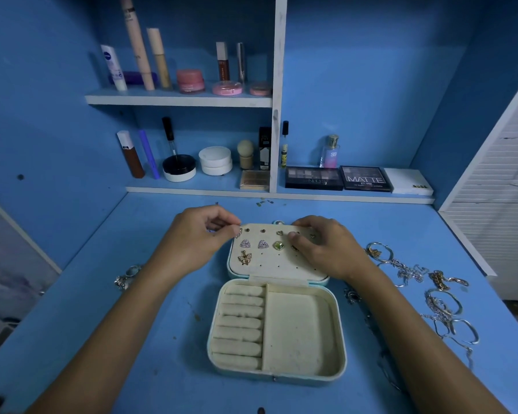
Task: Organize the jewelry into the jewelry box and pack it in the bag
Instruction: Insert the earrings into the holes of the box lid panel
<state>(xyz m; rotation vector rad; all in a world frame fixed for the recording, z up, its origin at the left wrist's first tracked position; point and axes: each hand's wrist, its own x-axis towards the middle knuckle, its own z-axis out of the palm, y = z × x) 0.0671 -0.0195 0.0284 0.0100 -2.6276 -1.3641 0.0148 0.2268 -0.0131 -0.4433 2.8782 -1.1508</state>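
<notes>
An open cream jewelry box [299, 330] lies on the blue desk, its lid panel [277, 264] folded back flat. Several earrings sit pinned in the panel, among them two triangular ones [254, 244], a green stone [278, 245] and a butterfly [245, 257]. My left hand [201, 234] pinches a small earring [238, 233] at the panel's top left corner. My right hand [323, 246] rests on the panel's right side, with curled fingers on its surface. Ring rolls [240, 324] and a plain compartment in the base hold nothing.
Loose silver and gold chains, hoops and bracelets [431, 282] lie on the desk to the right. A ring and small pieces [126, 276] sit to the left. Tiny earring parts [263, 202] lie near the shelf. Cosmetics and palettes [338, 179] fill the shelves behind.
</notes>
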